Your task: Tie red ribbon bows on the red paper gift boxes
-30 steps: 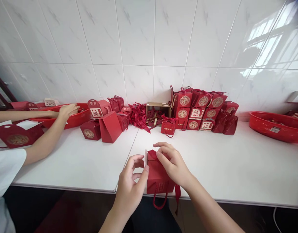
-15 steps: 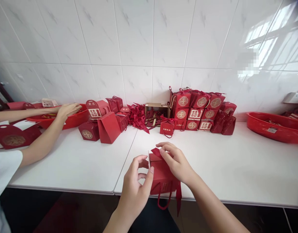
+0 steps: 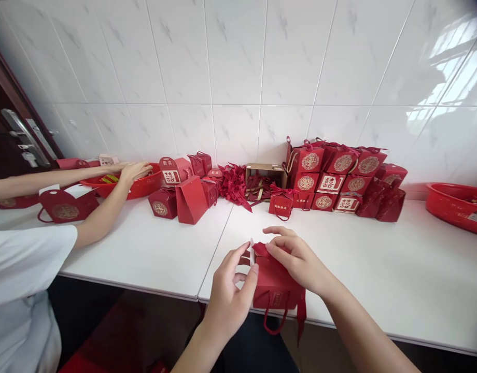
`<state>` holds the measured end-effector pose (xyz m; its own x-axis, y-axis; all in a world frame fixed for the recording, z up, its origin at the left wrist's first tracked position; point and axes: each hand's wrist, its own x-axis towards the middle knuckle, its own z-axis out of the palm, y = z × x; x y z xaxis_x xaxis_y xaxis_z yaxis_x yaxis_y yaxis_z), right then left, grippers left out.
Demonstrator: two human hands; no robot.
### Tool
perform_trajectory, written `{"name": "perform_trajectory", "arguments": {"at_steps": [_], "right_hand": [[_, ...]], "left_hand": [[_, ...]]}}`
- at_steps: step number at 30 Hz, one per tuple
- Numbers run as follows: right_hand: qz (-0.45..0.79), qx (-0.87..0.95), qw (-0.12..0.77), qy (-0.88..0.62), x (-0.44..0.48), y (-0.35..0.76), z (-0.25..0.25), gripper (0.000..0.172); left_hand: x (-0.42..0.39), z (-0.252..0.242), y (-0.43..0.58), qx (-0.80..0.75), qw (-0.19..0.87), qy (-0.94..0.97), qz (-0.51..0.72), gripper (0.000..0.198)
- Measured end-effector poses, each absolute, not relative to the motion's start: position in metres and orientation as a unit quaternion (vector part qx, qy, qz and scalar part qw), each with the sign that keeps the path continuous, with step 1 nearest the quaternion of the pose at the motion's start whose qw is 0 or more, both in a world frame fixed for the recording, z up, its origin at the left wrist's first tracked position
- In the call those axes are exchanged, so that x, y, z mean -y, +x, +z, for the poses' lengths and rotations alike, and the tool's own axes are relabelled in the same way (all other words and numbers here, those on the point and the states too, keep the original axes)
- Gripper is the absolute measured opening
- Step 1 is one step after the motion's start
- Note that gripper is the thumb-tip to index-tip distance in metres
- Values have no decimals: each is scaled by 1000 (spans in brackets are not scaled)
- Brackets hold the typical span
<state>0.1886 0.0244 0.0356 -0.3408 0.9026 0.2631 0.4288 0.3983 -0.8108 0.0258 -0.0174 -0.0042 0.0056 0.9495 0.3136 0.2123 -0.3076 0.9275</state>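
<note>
At the front edge of the white table sits a red gift box [image 3: 273,277] with a twisted cord handle hanging toward me. My left hand [image 3: 231,285] grips its left side, thumb on the near face and fingers around a pale flap edge. A dark red ribbon [image 3: 262,250] lies across the top, and its loose tail hangs down at the box's right. Over the top from the right comes my right hand [image 3: 298,261], thumb and fingertips pinching the ribbon. The far side of the box is hidden.
Stacked finished-looking red boxes [image 3: 330,182] stand against the tiled wall, beside a ribbon pile [image 3: 235,182] and an open carton [image 3: 266,168]. A red basin [image 3: 456,207] is at right. Left, a co-worker's hands [image 3: 133,171] reach into another red basin [image 3: 145,187].
The view has swung left, so everything sits farther right and a door shows. Both my hands stay at the box with nearly the same hold.
</note>
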Motion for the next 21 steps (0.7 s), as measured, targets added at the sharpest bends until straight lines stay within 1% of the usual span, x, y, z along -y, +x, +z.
{"name": "perform_trajectory", "arguments": {"at_steps": [6, 13, 21], "right_hand": [[316, 752, 359, -454, -26, 188, 34, 34], [336, 754, 348, -445, -25, 189, 37, 33], [231, 789, 329, -464, -25, 183, 34, 36]], "left_hand": [[19, -4, 27, -464, 357, 613, 530, 43], [21, -1, 27, -473, 352, 618, 521, 43], [21, -3, 26, -478, 360, 613, 516, 44]]}}
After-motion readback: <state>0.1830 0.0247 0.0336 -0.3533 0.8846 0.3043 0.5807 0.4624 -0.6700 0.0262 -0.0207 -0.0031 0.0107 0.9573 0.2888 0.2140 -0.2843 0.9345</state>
